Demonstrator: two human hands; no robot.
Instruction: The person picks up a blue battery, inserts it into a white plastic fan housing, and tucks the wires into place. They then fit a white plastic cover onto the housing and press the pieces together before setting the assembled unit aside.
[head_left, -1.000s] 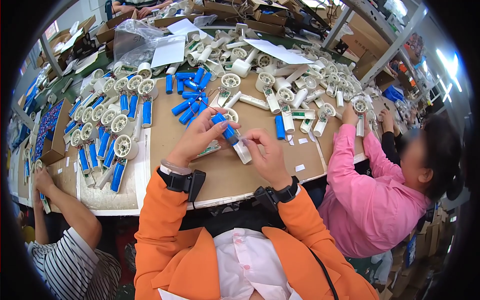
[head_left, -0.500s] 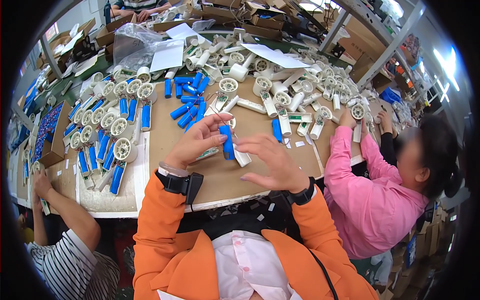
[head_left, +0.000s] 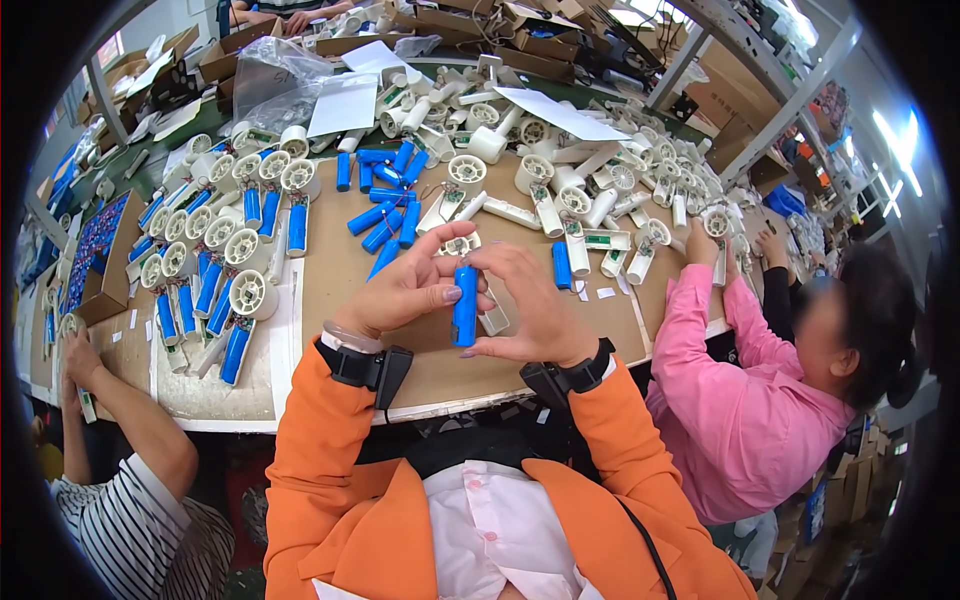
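Note:
A blue cylindrical battery (head_left: 464, 308) is held upright over the table's near middle. My left hand (head_left: 405, 290) is closed on it, thumb against its side. Around its two ends curves my right hand (head_left: 545, 315), fingers by the top and thumb at the bottom. Just behind the battery, a white plastic housing (head_left: 495, 318) is partly covered by my hands; whether a finger touches it I cannot tell. Several loose blue batteries (head_left: 382, 232) lie beyond my left hand. One more blue battery (head_left: 561, 265) is on the table beyond my right hand.
White fan housings with blue batteries (head_left: 240, 246) stand in rows at left, beside a cardboard box (head_left: 112, 290). White housings (head_left: 600, 180) pile up at the back under paper sheets (head_left: 560, 115). Co-workers sit at left, at right in a pink sleeve (head_left: 690, 310), and across the table.
My right hand has moved left and closed in on the blue battery, its fingers now at the battery's ends. The battery has shifted slightly right and nearer, and stands more upright.

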